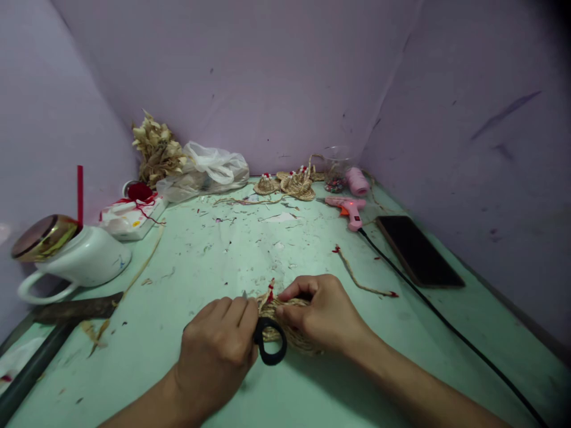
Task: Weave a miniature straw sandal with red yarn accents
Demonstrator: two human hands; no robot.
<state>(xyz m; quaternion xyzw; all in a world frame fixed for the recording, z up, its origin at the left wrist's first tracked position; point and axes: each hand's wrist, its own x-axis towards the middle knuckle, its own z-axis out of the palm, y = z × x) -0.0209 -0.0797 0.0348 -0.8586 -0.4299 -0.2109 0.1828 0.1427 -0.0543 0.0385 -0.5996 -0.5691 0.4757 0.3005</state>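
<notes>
My left hand (220, 342) is closed around a pair of scissors (280, 352); one black finger loop sticks out on its right, and a bit of the blade shows above the knuckles. A coiled piece of braided straw (301, 340) lies between both hands near the front of the table. My right hand (321, 309) pinches its upper edge between thumb and fingers. From the braid's far edge rises a straw end tied with red thread (270, 291). A short straw cord (359, 280), red at both ends, rests on the table to the right.
A pink glue gun (352, 208) trails a black cable past a phone (419, 249) on the right. Small straw hats (297, 184), a plastic cup (336, 172) and pink thread (357, 181) stand at the back. Left are a white mug (96, 252) and a hammer (80, 308).
</notes>
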